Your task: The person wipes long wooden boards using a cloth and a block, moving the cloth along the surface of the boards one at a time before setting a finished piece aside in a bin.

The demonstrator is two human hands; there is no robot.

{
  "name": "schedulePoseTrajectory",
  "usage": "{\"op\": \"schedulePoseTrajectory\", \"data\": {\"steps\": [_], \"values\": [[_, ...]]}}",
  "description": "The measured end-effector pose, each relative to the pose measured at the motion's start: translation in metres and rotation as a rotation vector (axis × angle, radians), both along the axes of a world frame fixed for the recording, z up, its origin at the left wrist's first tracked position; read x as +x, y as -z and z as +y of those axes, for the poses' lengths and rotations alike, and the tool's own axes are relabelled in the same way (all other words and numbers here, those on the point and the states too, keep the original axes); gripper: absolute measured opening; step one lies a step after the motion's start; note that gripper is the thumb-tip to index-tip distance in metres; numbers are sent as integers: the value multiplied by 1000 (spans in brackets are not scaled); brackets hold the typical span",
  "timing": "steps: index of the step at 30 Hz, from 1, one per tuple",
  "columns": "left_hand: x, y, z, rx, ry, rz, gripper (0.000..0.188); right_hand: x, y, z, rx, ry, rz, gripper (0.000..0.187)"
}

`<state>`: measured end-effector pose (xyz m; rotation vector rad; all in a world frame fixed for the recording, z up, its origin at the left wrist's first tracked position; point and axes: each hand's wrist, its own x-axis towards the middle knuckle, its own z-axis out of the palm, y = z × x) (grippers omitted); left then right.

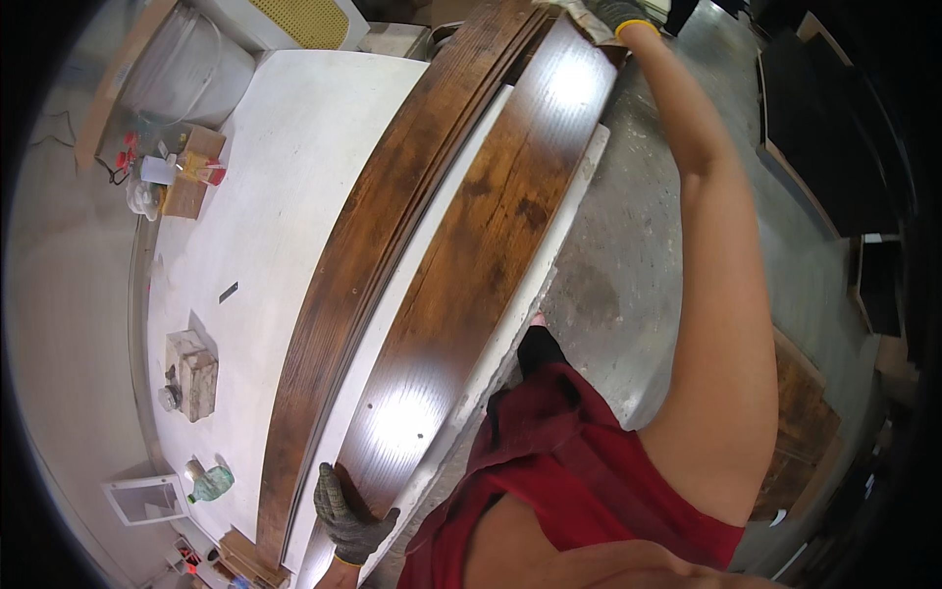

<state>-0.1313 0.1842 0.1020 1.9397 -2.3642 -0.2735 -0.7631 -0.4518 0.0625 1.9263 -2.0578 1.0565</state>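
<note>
A long brown wood-grain plank (491, 231) lies along the near edge of a white worktable (324, 128). On its lower end rests my left hand (351, 520), in a dark grey glove, with fingers and thumb spread apart. My right arm reaches to the far end of the plank. There my right hand (620, 14), in a dark glove with a yellow cuff, is closed on a pale cloth (592, 22) against the plank; its fingers are partly cut off by the picture's top edge. Several similar planks (343, 265) lie stacked alongside, to the left.
On the table's left side are a whitish block (192, 378), a green plastic bottle (211, 483), a small dark strip (229, 292) and a cardboard box (196, 172). A white bucket (191, 69) stands at the far left. Dark panels (814, 128) lean at the right.
</note>
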Motion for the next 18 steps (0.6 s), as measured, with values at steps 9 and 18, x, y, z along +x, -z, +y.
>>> {"op": "schedulePoseTrajectory", "data": {"steps": [9, 18], "values": [[-13, -9, -12, 32, -13, -23, 115, -29, 12, -14, -182, -154, 55, 72], [-14, -9, -17, -37, 67, -69, 108, 176, -31, 203, 49, -778, -314, 63]]}}
